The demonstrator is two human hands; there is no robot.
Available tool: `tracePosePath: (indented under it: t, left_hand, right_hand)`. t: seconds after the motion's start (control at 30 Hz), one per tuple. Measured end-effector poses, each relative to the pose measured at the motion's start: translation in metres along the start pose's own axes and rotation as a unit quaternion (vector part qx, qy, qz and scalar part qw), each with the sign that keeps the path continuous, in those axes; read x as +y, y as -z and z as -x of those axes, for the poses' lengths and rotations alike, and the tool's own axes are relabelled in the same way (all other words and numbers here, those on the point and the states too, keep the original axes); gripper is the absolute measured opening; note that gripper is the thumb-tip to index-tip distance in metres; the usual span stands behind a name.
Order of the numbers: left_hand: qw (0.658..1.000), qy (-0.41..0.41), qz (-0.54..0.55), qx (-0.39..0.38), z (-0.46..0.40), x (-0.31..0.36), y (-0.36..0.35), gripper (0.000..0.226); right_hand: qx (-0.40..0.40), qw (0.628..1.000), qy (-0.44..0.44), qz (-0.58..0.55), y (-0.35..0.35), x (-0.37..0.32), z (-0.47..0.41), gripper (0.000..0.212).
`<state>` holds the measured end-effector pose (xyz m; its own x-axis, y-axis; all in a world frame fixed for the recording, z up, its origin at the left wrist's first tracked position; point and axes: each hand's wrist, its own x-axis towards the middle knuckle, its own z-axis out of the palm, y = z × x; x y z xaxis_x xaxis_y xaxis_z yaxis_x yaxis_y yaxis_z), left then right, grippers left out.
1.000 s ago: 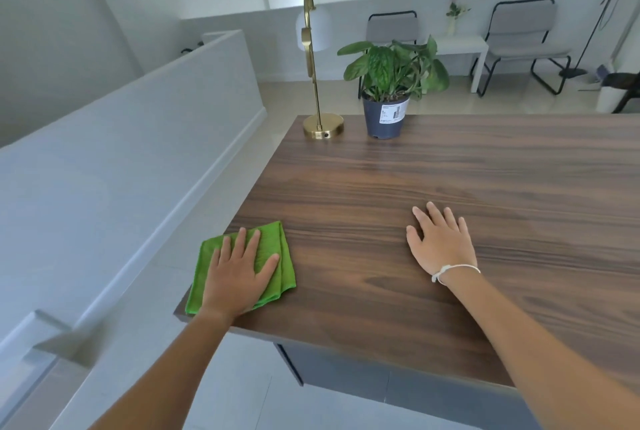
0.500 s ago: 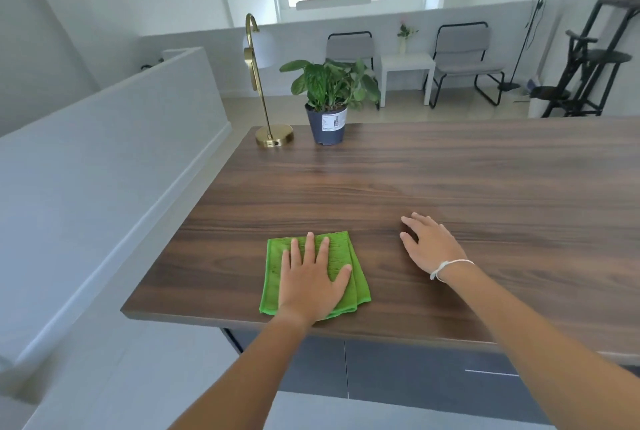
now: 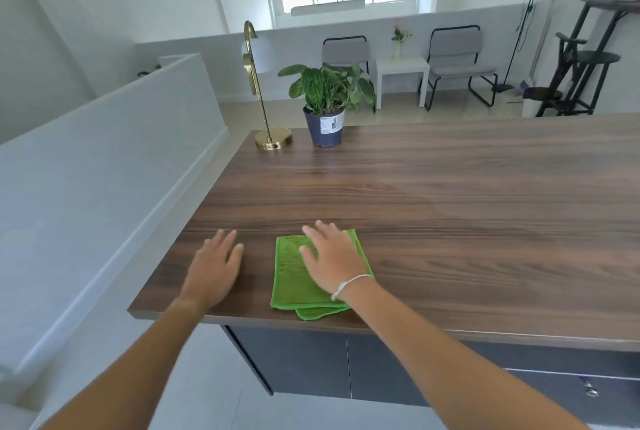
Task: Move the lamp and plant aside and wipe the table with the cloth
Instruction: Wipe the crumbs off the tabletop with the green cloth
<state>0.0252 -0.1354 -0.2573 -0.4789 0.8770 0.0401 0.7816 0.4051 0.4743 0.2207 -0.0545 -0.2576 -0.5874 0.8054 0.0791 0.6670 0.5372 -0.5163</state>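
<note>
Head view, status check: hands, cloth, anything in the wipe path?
Right hand flat on the green cloth, left hand flat on bare table. Lamp and plant parked at far left corner. Nothing in the path.

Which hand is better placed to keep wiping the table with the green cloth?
The right hand. It lies flat on the green cloth near the table's front edge, with unwiped wood stretching to its right. The left hand rests on bare wood beside the cloth, not touching it.
</note>
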Motion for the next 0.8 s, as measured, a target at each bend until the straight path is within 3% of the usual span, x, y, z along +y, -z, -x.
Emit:
tracePosePath:
  t: [0.13,0.37,0.53,0.8]
  left_hand:
    - [0.998,0.007,-0.059,-0.03,0.002,-0.034,0.009,0.051]
    - [0.992,-0.037,-0.111,-0.04,-0.011,-0.041,-0.002,0.052]
    - [0.993,-0.046,-0.104,-0.043,-0.018,-0.041,-0.001,0.052]
    - [0.995,-0.063,-0.063,-0.047,-0.022,-0.028,0.001,0.052]
  right_hand:
    - [-0.045,0.998,-0.006,0.053,-0.03,-0.015,-0.001,0.058]
    - [-0.042,0.993,0.005,0.113,-0.034,-0.002,-0.001,0.058]
    - [-0.05,0.992,-0.008,0.118,-0.022,0.019,-0.005,0.056]
    - [-0.043,0.982,-0.106,0.153,0.027,0.095,-0.01,0.057]
